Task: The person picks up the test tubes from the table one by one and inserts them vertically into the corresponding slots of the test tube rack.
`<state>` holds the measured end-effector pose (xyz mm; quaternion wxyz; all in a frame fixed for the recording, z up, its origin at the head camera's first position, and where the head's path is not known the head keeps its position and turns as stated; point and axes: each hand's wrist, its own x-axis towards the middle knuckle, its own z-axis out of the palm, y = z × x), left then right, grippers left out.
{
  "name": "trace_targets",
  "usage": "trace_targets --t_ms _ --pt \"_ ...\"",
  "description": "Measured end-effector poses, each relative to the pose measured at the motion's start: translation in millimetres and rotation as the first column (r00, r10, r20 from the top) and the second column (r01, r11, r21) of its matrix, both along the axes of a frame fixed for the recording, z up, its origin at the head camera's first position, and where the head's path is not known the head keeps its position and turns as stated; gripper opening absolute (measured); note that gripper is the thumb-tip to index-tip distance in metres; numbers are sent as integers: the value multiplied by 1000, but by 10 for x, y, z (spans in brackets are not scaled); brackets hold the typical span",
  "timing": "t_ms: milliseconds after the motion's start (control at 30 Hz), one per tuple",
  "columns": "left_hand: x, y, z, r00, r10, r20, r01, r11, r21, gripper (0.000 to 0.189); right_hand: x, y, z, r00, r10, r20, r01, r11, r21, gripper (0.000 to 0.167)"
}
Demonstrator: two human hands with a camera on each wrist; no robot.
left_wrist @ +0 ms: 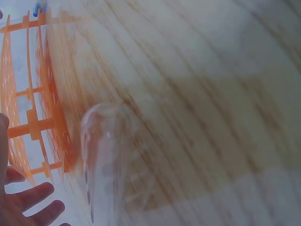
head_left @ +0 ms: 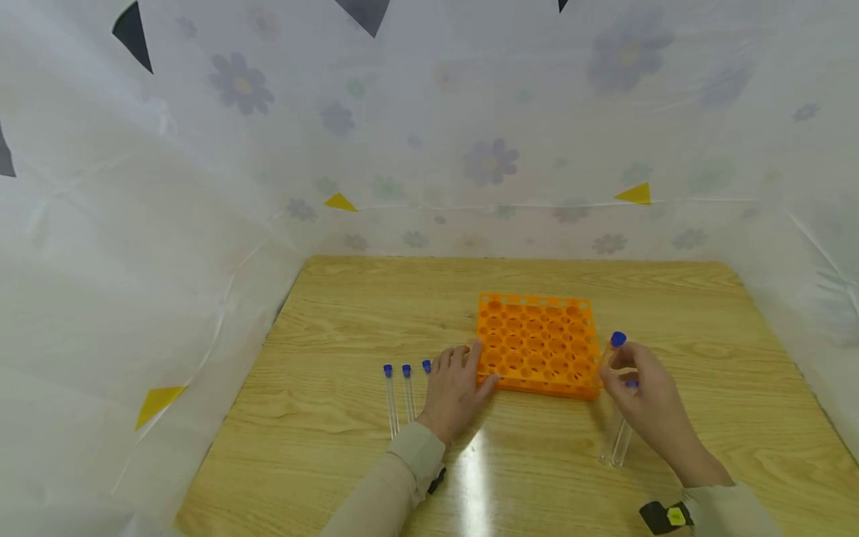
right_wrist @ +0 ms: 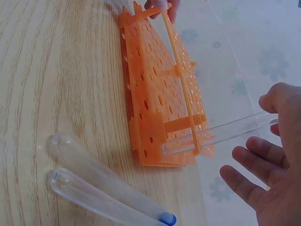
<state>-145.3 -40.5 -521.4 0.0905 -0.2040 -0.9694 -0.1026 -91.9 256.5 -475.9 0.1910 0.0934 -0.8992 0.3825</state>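
Note:
An orange test tube rack (head_left: 535,339) stands on the table, with rows of round holes on top. My left hand (head_left: 455,388) holds its near left corner, thumb along the front and fingers at the side. On the right, my right hand (head_left: 647,395) pinches a clear test tube (right_wrist: 230,129) near its blue cap (head_left: 618,339). The tube slants at the rack's right end, its rounded tip showing between the upper and lower plates in the right wrist view. Two more capped tubes (right_wrist: 94,193) lie on the table below this hand.
Several clear tubes with blue caps (head_left: 406,371) lie left of the rack, partly hidden by the left hand and sleeve. One tube's rounded end (left_wrist: 106,127) shows close up in the left wrist view. Pale flowered sheeting (head_left: 416,134) surrounds the wooden table (head_left: 349,313).

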Motion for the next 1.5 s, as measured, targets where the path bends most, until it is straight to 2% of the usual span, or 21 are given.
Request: trace_targets --t_ms 200,267,467,667,1000,1200,1267,1500 --pt "5 6 5 1000 0 -1 0 1000 1 67 65 36 -30 1000 -13 -20 13 1000 -1 39" --pt "5 8 7 1000 1 1 -1 1000 2 67 98 54 -44 999 -36 -8 36 999 9 38" --pt "6 9 15 1000 2 16 -2 1000 5 68 172 124 -63 988 -125 89 120 991 61 27" --pt "5 6 12 1000 -1 5 1 1000 5 67 222 167 -138 970 -151 189 131 985 116 27" --pt "3 9 7 1000 -4 2 4 1000 1 68 285 236 -320 921 -215 324 162 970 182 36" --pt "1 11 11 1000 0 11 0 1000 -1 68 286 255 -348 884 -239 402 154 960 234 36" --pt "2 9 14 1000 0 10 0 1000 -3 68 287 256 -348 879 -243 411 151 958 244 36" --pt "9 8 21 1000 1 19 0 1000 -7 68 279 266 -373 888 -253 383 148 948 282 33"
